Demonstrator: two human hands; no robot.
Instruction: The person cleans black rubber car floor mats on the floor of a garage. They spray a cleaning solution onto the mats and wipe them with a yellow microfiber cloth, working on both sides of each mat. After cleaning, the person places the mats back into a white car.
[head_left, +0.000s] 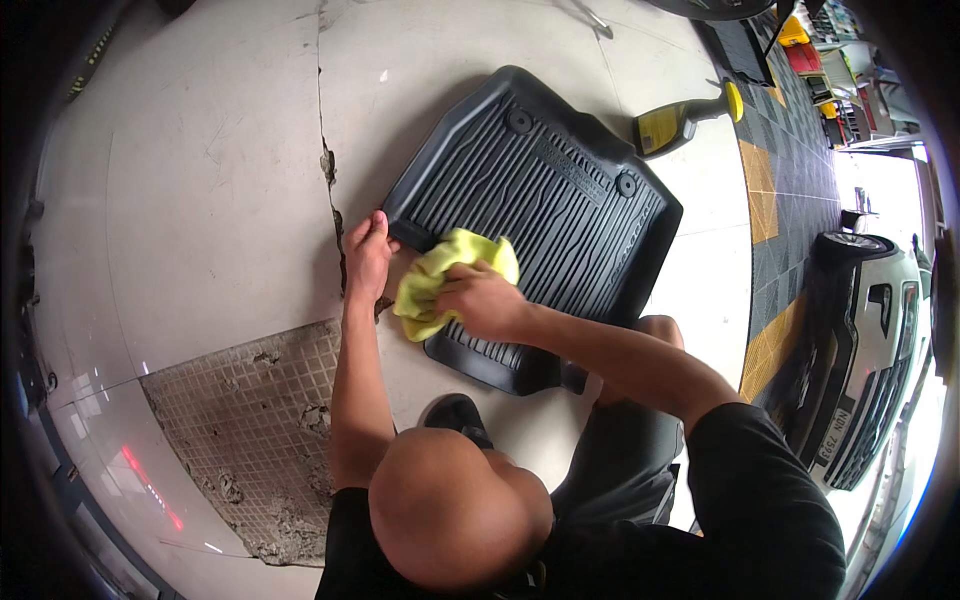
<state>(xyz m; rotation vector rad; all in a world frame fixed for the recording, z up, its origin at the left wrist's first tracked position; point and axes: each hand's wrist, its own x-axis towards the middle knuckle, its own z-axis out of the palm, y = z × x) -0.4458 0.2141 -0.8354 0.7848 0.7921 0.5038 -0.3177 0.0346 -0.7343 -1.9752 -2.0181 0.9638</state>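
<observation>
A black moulded rubber car floor mat (517, 180) with raised ribs lies tilted across the light floor before me. My left hand (367, 259) grips the mat's raised rim at its left corner, thumb on top. Bunched in my right hand (484, 304) is a yellow-green cloth (424, 289), pressed against the mat's near left part. The cloth covers some of the ribs and rim there. Beyond the mat's far right edge lies a dark spray bottle (664, 129) with a yellow label and a yellow part on its head.
A broken floor patch (247, 427) with a grid pattern lies left of my legs. A crack (330, 169) runs away from it. To the right are grey and orange floor tiles (780, 187), a parked white vehicle (862, 360) and a black tray-like object (739, 52).
</observation>
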